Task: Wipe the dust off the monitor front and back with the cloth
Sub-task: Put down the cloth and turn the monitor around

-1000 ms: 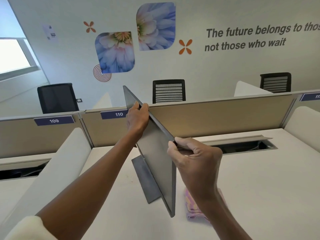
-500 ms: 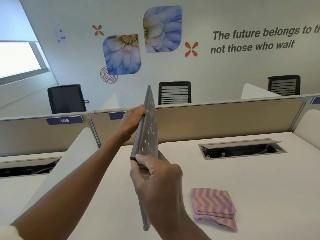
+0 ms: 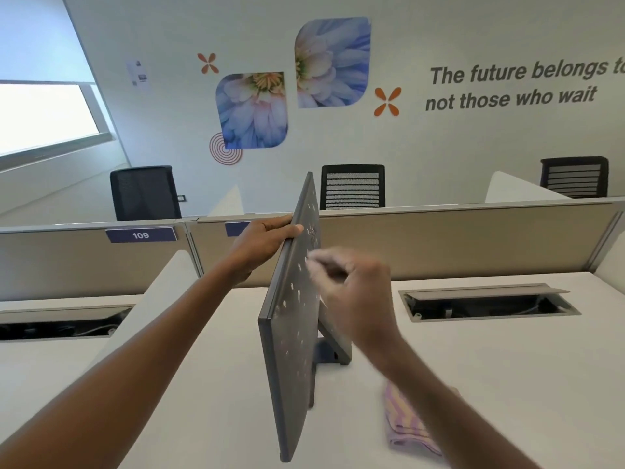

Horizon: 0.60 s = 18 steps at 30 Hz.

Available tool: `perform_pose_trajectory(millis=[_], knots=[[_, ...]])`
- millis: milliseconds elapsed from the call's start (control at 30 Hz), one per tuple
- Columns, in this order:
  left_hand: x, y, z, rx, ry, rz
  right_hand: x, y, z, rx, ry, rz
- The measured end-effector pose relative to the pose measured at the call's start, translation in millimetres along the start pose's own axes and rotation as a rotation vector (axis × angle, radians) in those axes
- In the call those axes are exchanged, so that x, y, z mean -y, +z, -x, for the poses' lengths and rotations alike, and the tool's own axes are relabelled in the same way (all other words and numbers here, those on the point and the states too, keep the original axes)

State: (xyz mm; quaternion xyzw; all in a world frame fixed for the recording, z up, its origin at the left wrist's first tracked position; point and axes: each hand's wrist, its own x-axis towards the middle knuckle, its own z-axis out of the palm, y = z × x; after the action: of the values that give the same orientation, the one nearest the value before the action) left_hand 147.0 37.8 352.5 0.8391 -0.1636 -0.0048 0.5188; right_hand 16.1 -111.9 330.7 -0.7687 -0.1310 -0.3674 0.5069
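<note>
A white desk (image 3: 507, 367) carries an open cable tray (image 3: 487, 302) near its far edge. Behind it runs a beige partition (image 3: 456, 238) with a blue label (image 3: 140, 235) reading 109. Three black chairs (image 3: 352, 187) stand beyond, below flower decals (image 3: 333, 62) and grey wall lettering (image 3: 514, 86). A bright window (image 3: 44, 116) is at the left.

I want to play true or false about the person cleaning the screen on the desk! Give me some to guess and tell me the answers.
1. The striped cloth is lying on the desk. True.
2. The left hand grips the monitor's top edge. True.
3. The right hand is holding the cloth. False: it is beside the monitor, blurred, with no cloth in it.
4. The monitor's speckled face is spotless. False: pale flecks cover it.
5. The nearest partition label says 109. True.
6. The monitor lies flat on the desk. False: it stands upright on its stand.
</note>
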Motion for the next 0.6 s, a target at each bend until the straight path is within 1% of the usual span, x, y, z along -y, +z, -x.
perform_pose_trajectory(millis=[67,133,300,500,600], knots=[[-0.9,-3.4,3.5,0.031,0.008,-0.029,-30.7,3.4,-40.5,0.018,-0.060,0.082],[-4.0,-5.8,7.4,0.036,-0.003,-0.034,-64.3,10.4,-85.2,0.094,-0.105,0.179],[-6.4,-10.1,10.7,0.063,-0.055,-0.075,-130.8,35.6,-183.5,0.423,-0.187,0.564],[-8.2,-9.3,8.9,0.018,-0.106,-0.136,-158.7,59.4,-229.5,0.783,-0.285,0.930],[-10.3,-10.2,9.4,0.020,-0.123,-0.125,-164.1,67.2,-240.9,0.889,-0.280,0.934]])
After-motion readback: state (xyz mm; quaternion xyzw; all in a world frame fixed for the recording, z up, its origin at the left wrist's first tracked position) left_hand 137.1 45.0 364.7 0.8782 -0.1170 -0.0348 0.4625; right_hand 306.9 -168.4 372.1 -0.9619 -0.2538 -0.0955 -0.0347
